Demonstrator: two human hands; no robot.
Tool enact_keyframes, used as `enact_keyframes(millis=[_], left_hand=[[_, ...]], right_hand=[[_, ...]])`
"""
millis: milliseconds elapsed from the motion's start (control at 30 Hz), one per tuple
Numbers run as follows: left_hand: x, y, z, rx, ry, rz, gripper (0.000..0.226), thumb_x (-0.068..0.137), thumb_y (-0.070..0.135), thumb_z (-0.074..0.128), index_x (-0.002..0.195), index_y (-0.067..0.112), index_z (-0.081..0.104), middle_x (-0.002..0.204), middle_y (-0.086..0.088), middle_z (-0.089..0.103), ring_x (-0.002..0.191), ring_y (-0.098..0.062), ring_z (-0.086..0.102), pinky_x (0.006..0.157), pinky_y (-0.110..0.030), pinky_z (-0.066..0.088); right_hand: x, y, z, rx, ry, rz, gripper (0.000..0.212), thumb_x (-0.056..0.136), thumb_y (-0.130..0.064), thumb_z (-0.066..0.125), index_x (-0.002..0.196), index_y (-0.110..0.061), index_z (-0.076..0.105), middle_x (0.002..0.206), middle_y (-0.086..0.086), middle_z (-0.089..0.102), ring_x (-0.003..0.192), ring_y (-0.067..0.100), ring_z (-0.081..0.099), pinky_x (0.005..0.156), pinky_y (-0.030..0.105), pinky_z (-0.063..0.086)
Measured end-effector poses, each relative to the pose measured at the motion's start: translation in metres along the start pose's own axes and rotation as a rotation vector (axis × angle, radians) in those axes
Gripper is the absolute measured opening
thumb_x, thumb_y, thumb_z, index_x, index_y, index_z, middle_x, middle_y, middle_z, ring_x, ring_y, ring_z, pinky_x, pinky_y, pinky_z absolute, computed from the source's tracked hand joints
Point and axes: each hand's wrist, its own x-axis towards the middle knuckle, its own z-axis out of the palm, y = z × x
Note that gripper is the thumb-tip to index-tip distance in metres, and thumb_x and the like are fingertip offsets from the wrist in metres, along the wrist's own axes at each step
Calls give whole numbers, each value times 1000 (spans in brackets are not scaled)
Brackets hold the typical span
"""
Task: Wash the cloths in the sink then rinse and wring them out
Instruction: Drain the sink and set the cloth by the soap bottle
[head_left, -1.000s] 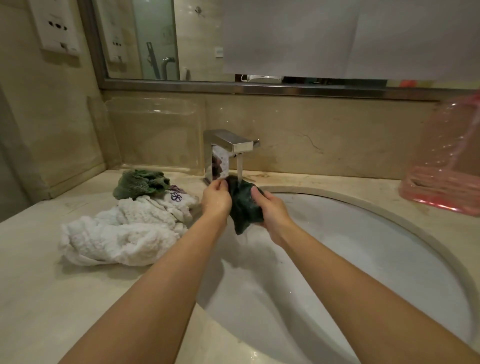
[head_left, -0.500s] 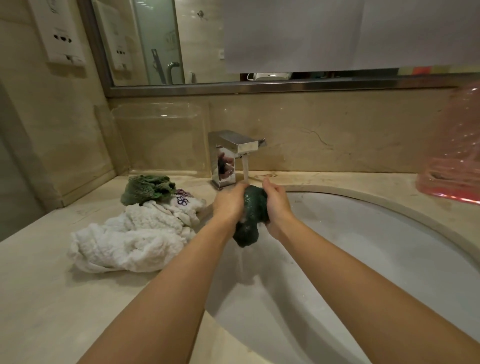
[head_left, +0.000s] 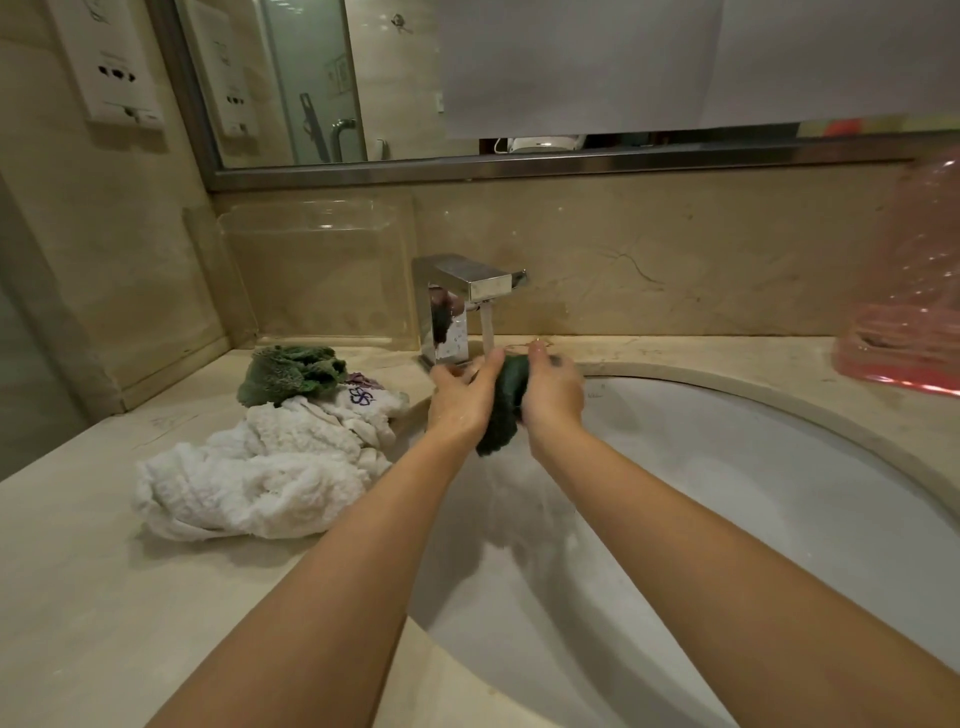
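Observation:
A dark green cloth (head_left: 503, 410) is bunched between my left hand (head_left: 460, 397) and my right hand (head_left: 553, 396), both gripping it over the white sink (head_left: 753, 499). Water runs from the chrome faucet (head_left: 462, 296) onto the cloth's top and streams off its lower end into the basin. On the counter to the left lie a white towel (head_left: 249, 478), a white cloth with a purple flower print (head_left: 363, 400) and another green cloth (head_left: 291, 371).
A clear acrylic box (head_left: 317, 270) stands against the wall behind the cloth pile. A pink translucent container (head_left: 909, 291) sits on the counter at the right. The beige counter (head_left: 104, 597) runs left of the sink, under the mirror (head_left: 415, 78).
My hands have pressed the green cloth tighter together under the tap. More water now streams from its lower end into the basin.

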Motion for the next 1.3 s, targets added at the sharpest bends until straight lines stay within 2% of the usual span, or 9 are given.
enact_keyframes(millis=[167, 267, 500, 567, 667, 867, 1000, 1100, 1300], left_hand=[[0, -1, 2, -179, -195, -51, 57, 86, 35, 70, 131, 15, 43, 120, -8, 59, 101, -21, 61, 66, -34, 58], [0, -4, -1, -43, -63, 87, 31, 97, 31, 56, 122, 14, 53, 103, -8, 62, 84, -24, 59, 59, -27, 47], [0, 6, -5, -32, 124, 67, 35, 95, 51, 46, 79, 24, 62, 100, -10, 66, 97, -30, 61, 88, -42, 50], [-1, 6, -7, -47, 141, 75, 34, 93, 53, 50, 74, 28, 63, 100, -10, 70, 98, -30, 63, 92, -43, 50], [-1, 4, -9, -106, 98, 84, 28, 92, 49, 57, 78, 26, 65, 92, -3, 68, 92, -21, 62, 85, -34, 50], [-4, -2, -8, -35, -89, 108, 51, 75, 27, 81, 112, 21, 46, 113, -4, 59, 103, -23, 61, 92, -38, 54], [-8, -1, -10, -2, -90, 182, 30, 86, 31, 70, 112, 17, 63, 106, -3, 65, 101, -20, 61, 87, -31, 52], [-7, 5, -12, -81, 1, 128, 19, 92, 39, 61, 82, 24, 64, 90, -2, 66, 94, -22, 63, 85, -37, 54], [1, 5, -17, -224, 141, 81, 31, 97, 44, 51, 85, 20, 67, 102, -9, 69, 103, -26, 63, 99, -43, 48]], right_hand=[[8, -1, -7, 412, -120, 191, 34, 97, -33, 54, 120, -10, 47, 109, 11, 59, 102, 28, 59, 79, 40, 54], [10, 4, -14, 332, -236, 187, 49, 89, -28, 64, 132, -11, 48, 122, 15, 60, 111, 30, 58, 72, 32, 49], [5, 11, -15, -196, -277, -6, 46, 98, -46, 47, 125, -12, 57, 112, 7, 63, 109, 24, 58, 96, 39, 50], [5, 8, -14, -128, -297, 26, 41, 96, -47, 49, 115, -12, 60, 101, 4, 65, 97, 20, 60, 86, 35, 55], [4, 6, -18, -42, -300, 37, 28, 95, -44, 54, 95, -16, 59, 88, -1, 62, 85, 15, 59, 70, 25, 55], [13, 3, -27, 25, -139, 82, 35, 86, -51, 64, 76, -18, 57, 80, -1, 61, 76, 14, 58, 81, 31, 51], [13, 3, -32, 84, -232, 72, 37, 79, -51, 70, 88, -15, 63, 92, 4, 67, 87, 18, 63, 90, 36, 54], [12, 5, -37, 76, -430, 63, 58, 66, -51, 74, 110, -14, 65, 110, 10, 68, 107, 27, 62, 97, 44, 51], [19, 13, -44, -419, -558, -34, 11, 96, -17, 57, 102, -14, 65, 99, 7, 67, 94, 22, 65, 81, 35, 55]])
